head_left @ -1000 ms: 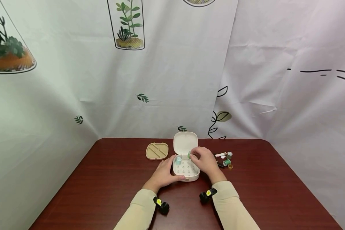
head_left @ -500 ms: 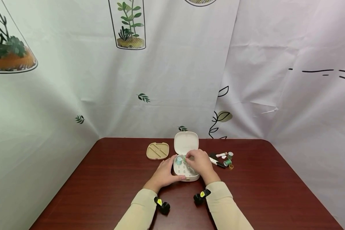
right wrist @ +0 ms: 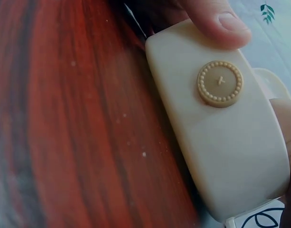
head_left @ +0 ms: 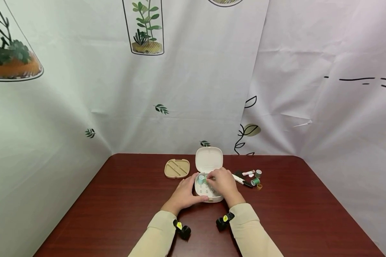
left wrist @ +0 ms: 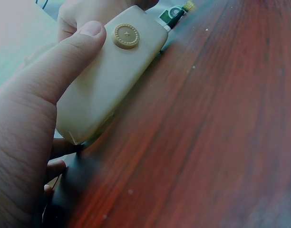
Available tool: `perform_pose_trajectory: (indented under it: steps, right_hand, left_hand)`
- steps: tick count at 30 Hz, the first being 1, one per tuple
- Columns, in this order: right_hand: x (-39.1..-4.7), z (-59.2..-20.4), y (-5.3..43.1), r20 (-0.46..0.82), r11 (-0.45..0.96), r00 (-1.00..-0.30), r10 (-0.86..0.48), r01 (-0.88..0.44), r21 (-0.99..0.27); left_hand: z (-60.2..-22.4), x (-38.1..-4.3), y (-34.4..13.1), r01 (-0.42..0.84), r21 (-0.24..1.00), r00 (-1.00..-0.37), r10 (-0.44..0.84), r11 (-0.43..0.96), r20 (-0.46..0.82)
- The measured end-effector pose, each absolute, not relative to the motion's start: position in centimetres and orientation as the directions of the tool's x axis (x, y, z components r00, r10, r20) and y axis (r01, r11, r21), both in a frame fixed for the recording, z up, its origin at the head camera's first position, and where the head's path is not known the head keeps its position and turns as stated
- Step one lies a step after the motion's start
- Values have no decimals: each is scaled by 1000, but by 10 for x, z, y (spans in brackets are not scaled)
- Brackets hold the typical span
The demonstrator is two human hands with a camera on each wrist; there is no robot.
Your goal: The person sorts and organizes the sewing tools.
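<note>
A white sewing box (head_left: 216, 200) stands on the table with its lid (head_left: 209, 159) raised and rows of small pegs inside. My left hand (head_left: 182, 195) grips the box's left side, its thumb (left wrist: 69, 57) lying along the front near a tan button-shaped clasp (left wrist: 126, 36). A light blue thread spool (head_left: 201, 179) stands at the box's back left. Just right of it, my right hand (head_left: 223, 184) pinches a green thread spool (head_left: 206, 179) that its fingers mostly hide. In the right wrist view the box front (right wrist: 231, 142) covers most of the right hand.
Left of the box lies a tan tray insert (head_left: 177, 169) with diagonal ridges. To the right are a grey-green spool (head_left: 258, 174), a green spool (head_left: 255, 182), a gold ring (head_left: 259, 186), a slim white-and-black tool (head_left: 242, 181) and a pink-and-white piece (head_left: 248, 172).
My right hand has moved left and slightly down over the box, bringing the green thread spool beside the light blue one. The left hand keeps its grip on the box.
</note>
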State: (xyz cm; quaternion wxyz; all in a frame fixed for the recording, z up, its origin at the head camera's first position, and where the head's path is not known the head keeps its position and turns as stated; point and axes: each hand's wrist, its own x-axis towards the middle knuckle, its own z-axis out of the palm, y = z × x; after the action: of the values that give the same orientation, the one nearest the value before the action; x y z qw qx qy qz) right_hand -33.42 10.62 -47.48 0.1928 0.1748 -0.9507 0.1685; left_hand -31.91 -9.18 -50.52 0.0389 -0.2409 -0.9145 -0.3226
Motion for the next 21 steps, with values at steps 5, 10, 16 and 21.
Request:
perform_pose_trajectory:
  steps: [5,10,16,21]
  right_hand:
    - [-334,-474,105,389,894,-881,-269,-379,-239]
    - [-334,-473,104,376,895,-890,-258,-367,-255]
    - [-335,-474,106,366,881,-894,-258,-373,-290]
    - [-335,-471,107,355,874,-899,-256,-372,-313]
  left_hand:
    - [-505,-319,-92,462,573,-882,414,676,223]
    - [-503,-318,-91,464,582,-881,416,668,225]
    - [-504,-318,-91,474,582,-876,422,661,234]
    - [-505,-318,-91,488,580,-869,423,652,255]
